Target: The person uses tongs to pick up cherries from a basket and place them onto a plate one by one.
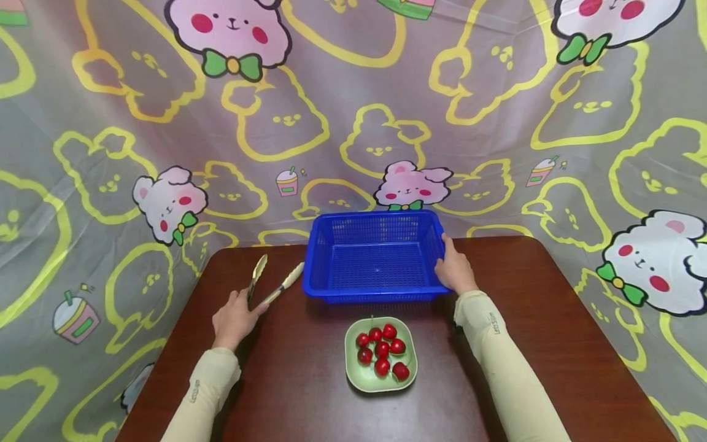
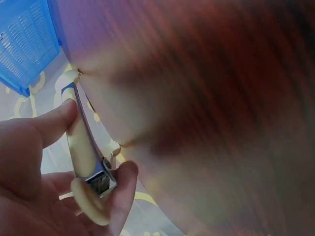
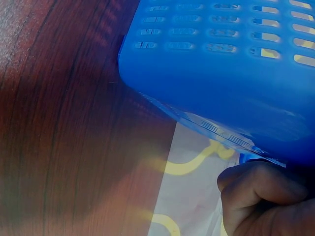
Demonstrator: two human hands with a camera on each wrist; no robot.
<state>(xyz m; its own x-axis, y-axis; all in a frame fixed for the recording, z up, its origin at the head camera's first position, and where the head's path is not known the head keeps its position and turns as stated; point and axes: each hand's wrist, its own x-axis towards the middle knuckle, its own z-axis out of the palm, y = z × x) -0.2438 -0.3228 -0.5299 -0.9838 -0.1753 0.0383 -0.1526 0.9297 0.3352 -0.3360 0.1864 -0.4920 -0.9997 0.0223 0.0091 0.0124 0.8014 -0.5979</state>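
In my left hand I hold a pair of tongs, cream with metal arms, the thumb on one arm and fingers on the other. Their tips are spread apart and point away from me, left of the basket. My right hand grips the right rim of a blue plastic basket with slotted walls; nothing lies in it. In the right wrist view, curled fingers meet the basket's edge. Nearer to me, a pale green square bowl contains several red cherries, some with green stems showing.
The dark brown wooden table has rounded far corners. Close behind it and at both sides hangs a grey cloth printed with yellow outlines and rabbit faces. The basket stands near the table's far edge, the bowl in front of it.
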